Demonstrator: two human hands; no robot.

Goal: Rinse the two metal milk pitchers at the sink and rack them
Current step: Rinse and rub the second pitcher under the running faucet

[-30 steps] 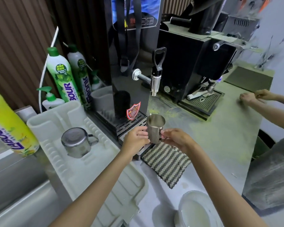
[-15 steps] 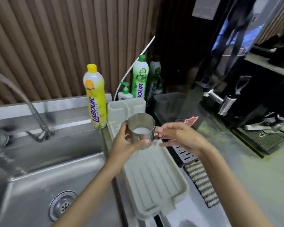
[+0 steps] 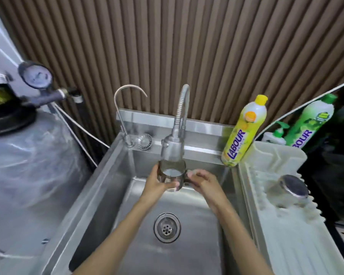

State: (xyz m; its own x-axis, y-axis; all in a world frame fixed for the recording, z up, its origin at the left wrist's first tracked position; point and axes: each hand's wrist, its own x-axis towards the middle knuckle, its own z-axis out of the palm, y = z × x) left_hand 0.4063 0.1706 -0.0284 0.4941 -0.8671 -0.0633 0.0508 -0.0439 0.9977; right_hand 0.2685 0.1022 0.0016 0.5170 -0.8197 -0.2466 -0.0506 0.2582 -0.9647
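A small steel milk pitcher [image 3: 172,175] is held upright over the stainless steel sink [image 3: 107,175], right under the head of the flexible metal faucet [image 3: 172,149]. The person's left hand [image 3: 157,182] wraps its fingers round the pitcher's body, while the right hand [image 3: 202,180] curls its fingers at the handle side. I can't tell whether water is running. Off to the right, a second steel pitcher [image 3: 292,190] rests bottom-up on the white plastic draining rack [image 3: 286,235], near a yellow dish-soap bottle [image 3: 244,132] on the sink's rim.
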